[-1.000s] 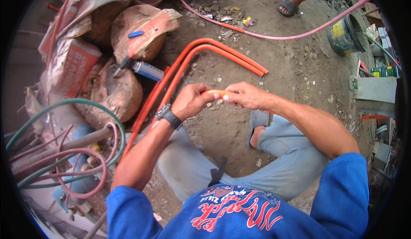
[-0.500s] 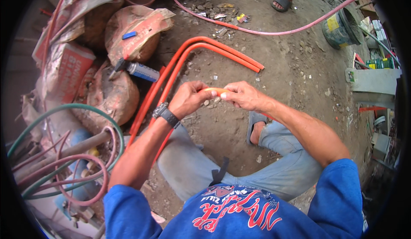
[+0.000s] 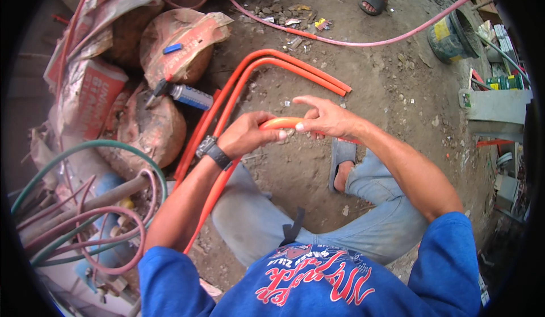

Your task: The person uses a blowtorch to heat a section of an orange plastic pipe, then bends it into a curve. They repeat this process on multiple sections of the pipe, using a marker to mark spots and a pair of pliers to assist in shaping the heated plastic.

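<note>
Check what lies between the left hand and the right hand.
The head view shows a curved stretch of orange pipe between the left hand and the right hand.

A blue printed T-shirt [image 3: 323, 274] tops pale jeans [image 3: 372, 223].

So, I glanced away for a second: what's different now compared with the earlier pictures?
The left hand has shifted slightly left and toward the body, its thumb now at the near side of the orange pipe; the right hand has loosened, index finger lifted clear, though its thumb still touches the pipe. More of the pipe shows between them. The bent orange pipes and the canister stayed as they were.
</note>
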A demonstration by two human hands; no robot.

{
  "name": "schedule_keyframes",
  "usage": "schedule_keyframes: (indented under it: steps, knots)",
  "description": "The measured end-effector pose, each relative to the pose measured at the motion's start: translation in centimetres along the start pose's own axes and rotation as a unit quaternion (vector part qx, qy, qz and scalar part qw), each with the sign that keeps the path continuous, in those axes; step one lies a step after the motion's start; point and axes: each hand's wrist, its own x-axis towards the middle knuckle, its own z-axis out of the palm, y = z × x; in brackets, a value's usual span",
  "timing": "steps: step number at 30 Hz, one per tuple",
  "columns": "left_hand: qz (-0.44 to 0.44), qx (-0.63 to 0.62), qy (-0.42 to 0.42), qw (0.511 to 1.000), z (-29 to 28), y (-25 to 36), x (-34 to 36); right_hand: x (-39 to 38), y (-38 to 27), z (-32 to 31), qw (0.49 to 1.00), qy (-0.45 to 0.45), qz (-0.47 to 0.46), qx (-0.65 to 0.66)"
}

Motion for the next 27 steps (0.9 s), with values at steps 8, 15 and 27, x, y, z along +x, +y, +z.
schedule_keyframes:
  steps: [8,15,27]
  knots:
    - [0.024,-0.007,0.137,0.99,0.3,-5.8,-5.3,0.6,0.3,-2.5,0.995,-0.043,-0.002,-0.091]
    - [-0.072,-0.051,0.165,0.982,1.4,-6.7,-7.9,-1.0,1.4,-4.4,0.961,-0.044,0.063,-0.265]
    - [0.026,0.133,0.316,0.939,1.9,-1.8,-1.1,-2.0,6.1,-6.4,0.917,0.009,0.081,-0.39]
